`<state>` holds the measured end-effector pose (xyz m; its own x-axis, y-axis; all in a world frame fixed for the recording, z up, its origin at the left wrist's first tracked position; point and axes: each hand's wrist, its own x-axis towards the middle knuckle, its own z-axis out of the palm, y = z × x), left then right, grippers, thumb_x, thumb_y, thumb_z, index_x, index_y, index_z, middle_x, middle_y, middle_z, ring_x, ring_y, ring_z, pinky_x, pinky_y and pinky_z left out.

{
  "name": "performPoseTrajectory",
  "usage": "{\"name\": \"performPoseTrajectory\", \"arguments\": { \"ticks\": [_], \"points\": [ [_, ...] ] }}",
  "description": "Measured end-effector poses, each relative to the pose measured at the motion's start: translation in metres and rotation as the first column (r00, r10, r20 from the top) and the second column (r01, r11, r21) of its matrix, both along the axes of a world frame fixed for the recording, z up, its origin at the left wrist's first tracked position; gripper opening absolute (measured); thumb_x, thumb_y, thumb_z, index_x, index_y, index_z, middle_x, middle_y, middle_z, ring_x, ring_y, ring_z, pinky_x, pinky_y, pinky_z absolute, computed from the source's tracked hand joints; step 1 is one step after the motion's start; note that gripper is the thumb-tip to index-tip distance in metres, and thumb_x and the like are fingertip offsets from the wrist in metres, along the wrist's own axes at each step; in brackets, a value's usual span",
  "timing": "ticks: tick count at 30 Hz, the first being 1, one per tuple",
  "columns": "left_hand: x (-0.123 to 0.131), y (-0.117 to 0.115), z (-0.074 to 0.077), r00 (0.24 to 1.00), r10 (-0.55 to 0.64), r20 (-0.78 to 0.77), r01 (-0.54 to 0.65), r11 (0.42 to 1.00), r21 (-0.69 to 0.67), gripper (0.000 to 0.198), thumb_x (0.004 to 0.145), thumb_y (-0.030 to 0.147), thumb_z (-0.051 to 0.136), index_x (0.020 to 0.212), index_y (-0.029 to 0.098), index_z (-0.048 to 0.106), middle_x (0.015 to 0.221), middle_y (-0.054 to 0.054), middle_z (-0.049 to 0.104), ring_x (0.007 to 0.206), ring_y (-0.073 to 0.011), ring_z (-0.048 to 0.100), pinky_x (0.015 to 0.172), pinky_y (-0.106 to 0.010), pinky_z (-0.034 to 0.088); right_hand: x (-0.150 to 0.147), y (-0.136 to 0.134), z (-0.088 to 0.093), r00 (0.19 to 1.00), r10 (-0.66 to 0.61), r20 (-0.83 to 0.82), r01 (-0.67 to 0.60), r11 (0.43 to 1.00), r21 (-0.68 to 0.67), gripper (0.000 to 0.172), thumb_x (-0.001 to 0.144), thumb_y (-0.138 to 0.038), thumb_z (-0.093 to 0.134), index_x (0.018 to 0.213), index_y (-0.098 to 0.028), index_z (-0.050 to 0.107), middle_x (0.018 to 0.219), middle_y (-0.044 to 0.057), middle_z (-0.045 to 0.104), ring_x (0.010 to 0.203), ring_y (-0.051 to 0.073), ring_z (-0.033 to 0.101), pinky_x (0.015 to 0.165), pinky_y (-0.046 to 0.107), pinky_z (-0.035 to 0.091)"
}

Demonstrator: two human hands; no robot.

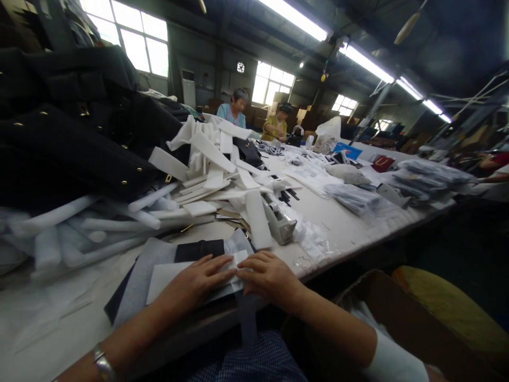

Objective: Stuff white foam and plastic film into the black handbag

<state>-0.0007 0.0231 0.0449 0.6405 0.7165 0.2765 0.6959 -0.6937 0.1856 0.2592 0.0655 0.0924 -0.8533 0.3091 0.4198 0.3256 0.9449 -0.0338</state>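
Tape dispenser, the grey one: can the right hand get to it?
Probably yes. The right hand rests on white paper, and the grey tape dispenser stands just beyond it, with only bare table between.

White table (342,212): tape dispenser (279,223); left of it foam strips (210,154), farther left black bags (79,154); right, clear packets (314,239); nearer, flat sheets (139,270).

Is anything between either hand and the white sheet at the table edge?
Nothing visible. The left hand and right hand lie flat on the white sheet, fingertips meeting near its right end. The tape dispenser and foam strips sit farther back, clear of both hands.
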Motion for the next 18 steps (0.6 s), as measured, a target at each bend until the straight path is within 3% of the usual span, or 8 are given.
{"name": "performPoseTrajectory", "arguments": {
  "ticks": [4,12,18],
  "points": [
    [0.000,0.000,0.000,1.000,0.009,0.027,-0.008,1.000,-0.023,0.059,0.091,0.005,0.050,0.141,0.037,0.043,0.143,-0.009,0.050,0.126,-0.0257,0.053,0.108,-0.054,0.042,0.000,-0.005,-0.002,0.998,0.005,0.068,-0.011,0.997,0.079,0.036,0.087,-0.038,0.070,0.115,-0.016,0.064,0.109,0.008,0.072,0.100,0.023,0.061,0.083,0.037,0.050],
    [0.002,0.001,0.003,0.996,0.019,0.089,-0.013,0.998,-0.067,0.052,0.094,0.006,0.046,0.136,0.037,0.049,0.133,-0.005,0.058,0.116,-0.0229,0.059,0.108,-0.052,0.041,-0.004,-0.015,-0.022,0.999,-0.018,-0.033,0.026,0.972,0.235,0.021,0.099,-0.017,0.050,0.115,-0.014,0.063,0.107,0.009,0.070,0.096,0.022,0.060,0.086,0.036,0.049],
    [0.006,0.000,0.023,0.992,0.056,0.117,-0.044,0.994,-0.102,0.039,0.097,0.014,0.042,0.130,0.031,0.054,0.127,-0.002,0.062,0.111,-0.0188,0.060,0.100,-0.035,0.048,-0.017,-0.010,-0.034,0.990,-0.115,-0.080,0.132,0.957,0.260,0.018,0.100,-0.019,0.046,0.098,-0.017,0.064,0.086,0.004,0.067,0.078,0.019,0.054,0.073,0.034,0.043]
  ]
}}
